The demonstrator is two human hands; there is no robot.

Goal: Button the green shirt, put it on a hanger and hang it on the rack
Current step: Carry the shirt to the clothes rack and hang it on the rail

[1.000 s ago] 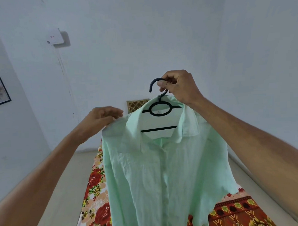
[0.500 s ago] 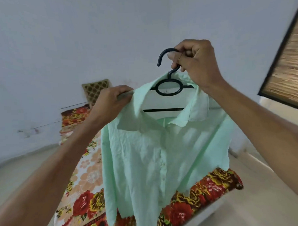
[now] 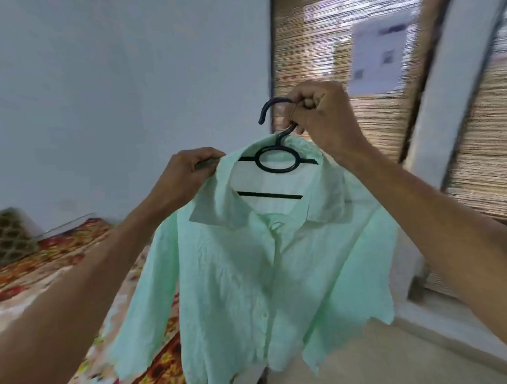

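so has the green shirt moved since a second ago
Yes. The green shirt on its hanger has swung rightward, away from the floral bed and toward the bamboo blind, whose edge the hook now overlaps.

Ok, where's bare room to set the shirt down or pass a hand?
Bare floor right of the green shirt, up to the window wall; floral bedsheet between cushion and left forearm. Crowded at the hanger: right hand grips its hook, left hand pinches the shoulder.
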